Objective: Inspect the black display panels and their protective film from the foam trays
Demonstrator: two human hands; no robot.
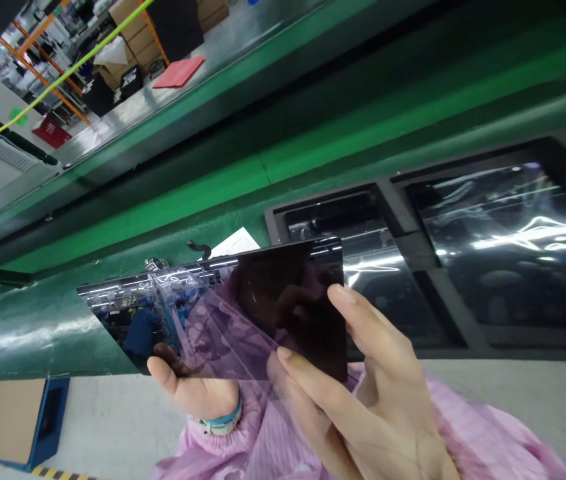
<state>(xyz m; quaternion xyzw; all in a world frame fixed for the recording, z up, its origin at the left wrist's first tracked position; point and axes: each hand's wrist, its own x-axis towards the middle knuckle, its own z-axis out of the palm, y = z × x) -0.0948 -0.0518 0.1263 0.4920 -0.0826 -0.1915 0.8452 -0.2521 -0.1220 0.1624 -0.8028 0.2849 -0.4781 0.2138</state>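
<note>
A glossy dark panel, long and thin like a display screen, is held tilted in front of me. A clear film lies wrinkled across its middle and stretches down toward my right fingers. My left hand grips the panel's lower edge from below, with the thumb on its front. My right hand closes its fingers on the film near the lower edge. Another right fingertip touches the panel's right edge.
To the right, a dark divided tray holds shiny film-covered panels. A paper sheet and a short black cable lie on the green bench. Farther back, a red folder rests on a metal ledge. A blue-edged cart stands lower left.
</note>
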